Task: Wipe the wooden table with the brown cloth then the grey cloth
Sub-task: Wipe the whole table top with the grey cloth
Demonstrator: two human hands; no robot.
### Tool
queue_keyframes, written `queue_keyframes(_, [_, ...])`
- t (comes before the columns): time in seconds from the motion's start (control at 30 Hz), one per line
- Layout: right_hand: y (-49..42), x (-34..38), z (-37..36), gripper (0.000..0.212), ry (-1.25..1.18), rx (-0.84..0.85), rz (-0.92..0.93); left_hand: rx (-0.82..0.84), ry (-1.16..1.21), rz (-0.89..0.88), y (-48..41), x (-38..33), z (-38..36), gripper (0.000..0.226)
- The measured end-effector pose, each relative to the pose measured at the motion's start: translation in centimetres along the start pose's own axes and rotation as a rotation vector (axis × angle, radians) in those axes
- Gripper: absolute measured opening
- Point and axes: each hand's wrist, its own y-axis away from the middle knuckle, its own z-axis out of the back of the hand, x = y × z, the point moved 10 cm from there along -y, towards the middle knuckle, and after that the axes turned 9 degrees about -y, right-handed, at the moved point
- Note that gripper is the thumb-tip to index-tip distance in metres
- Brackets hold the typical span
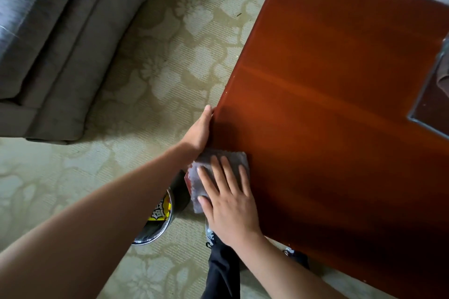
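A home living room: a grey upholstered sofa (60, 43) stands on pale carpet (170, 60) woven with a floral pattern, near a polished wooden table (340, 85) with an inset glass panel (431, 107); a small round bin (159, 223) sits by the table's corner

Grey sofa (60, 43) upper left on floral carpet (170, 56); round yellow-labelled container (159, 219) on carpet.

Two hands (199, 128) (229, 199), one table (340, 104)
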Motion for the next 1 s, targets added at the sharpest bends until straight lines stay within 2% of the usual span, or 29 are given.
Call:
queue_keyframes(0.07, [3.8,-2.1,-0.5,0.070,0.041,0.013,0.030,-0.161,-0.199,0.005,0.8,-0.2,-0.1,0.064])
queue_keyframes(0.13, [8.4,-5.8,-0.5,0.073,0.106,0.010,0.014,-0.279,-0.383,0.006,1.9,-0.9,0.0,0.054])
queue_keyframes(0.3, [15.1,-12.9,0.5,0.072,0.207,0.041,-0.099,-0.372,-0.504,-0.028,2.7,-2.2,0.3,0.047])
queue_keyframes(0.43, [12.2,-9.9,-0.6,0.075,0.182,0.073,-0.121,-0.353,-0.480,-0.006,2.7,-1.8,0.1,0.053])
queue_keyframes(0.6, [4.6,-2.7,-1.0,0.075,0.098,0.052,-0.024,-0.328,-0.457,0.024,2.7,-1.7,0.0,0.061])
queue_keyframes(0.73, [2.1,-0.5,-1.0,0.075,0.026,0.036,0.042,-0.382,-0.505,0.021,2.5,-1.4,0.1,0.058])
queue_keyframes(0.8, [2.7,-1.3,-0.7,0.073,0.018,0.024,0.066,-0.442,-0.569,-0.026,2.4,-1.3,0.1,0.054])
queue_keyframes(0.9, [5.4,-4.8,0.2,0.072,-0.011,-0.014,0.043,-0.615,-0.806,-0.155,3.4,-2.6,-1.1,0.059])
queue_keyframes(1.0, [10.6,-10.7,1.1,0.071,-0.013,-0.027,0.006,-0.697,-0.960,-0.309,5.6,-4.6,-6.3,0.063])
